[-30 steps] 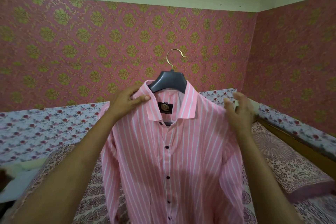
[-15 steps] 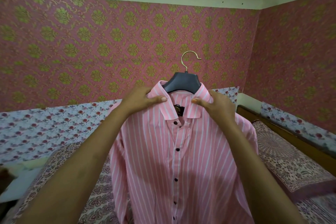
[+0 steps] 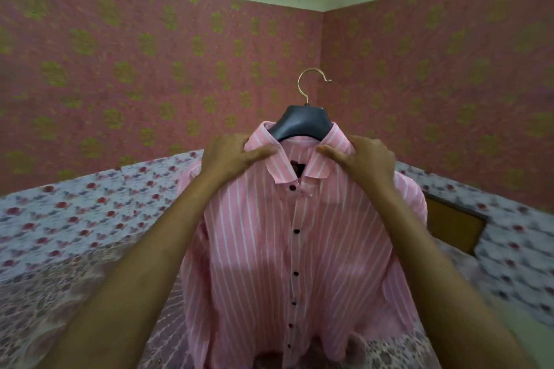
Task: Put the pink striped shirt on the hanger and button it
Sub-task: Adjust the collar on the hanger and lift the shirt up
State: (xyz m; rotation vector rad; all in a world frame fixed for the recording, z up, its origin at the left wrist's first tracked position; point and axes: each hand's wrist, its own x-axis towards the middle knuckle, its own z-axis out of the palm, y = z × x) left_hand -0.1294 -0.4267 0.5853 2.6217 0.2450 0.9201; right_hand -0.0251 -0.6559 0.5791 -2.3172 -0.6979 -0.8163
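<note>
The pink striped shirt hangs in front of me on a dark hanger with a gold hook. Its front panels lie together along a row of dark buttons. My left hand grips the left collar and shoulder, thumb on the collar leaf. My right hand grips the right collar and shoulder in the same way. Both arms reach up from the bottom of the view. The hanger's shoulders are hidden inside the shirt.
A bed with a patterned cover lies below the shirt. A floral cloth runs along the pink and gold wallpapered walls. A wooden bed frame shows at the right.
My right hand came in from the shirt's side and took hold of the right collar. The shirt and hanger shifted right in the view, and the view tilted up towards the room corner.
</note>
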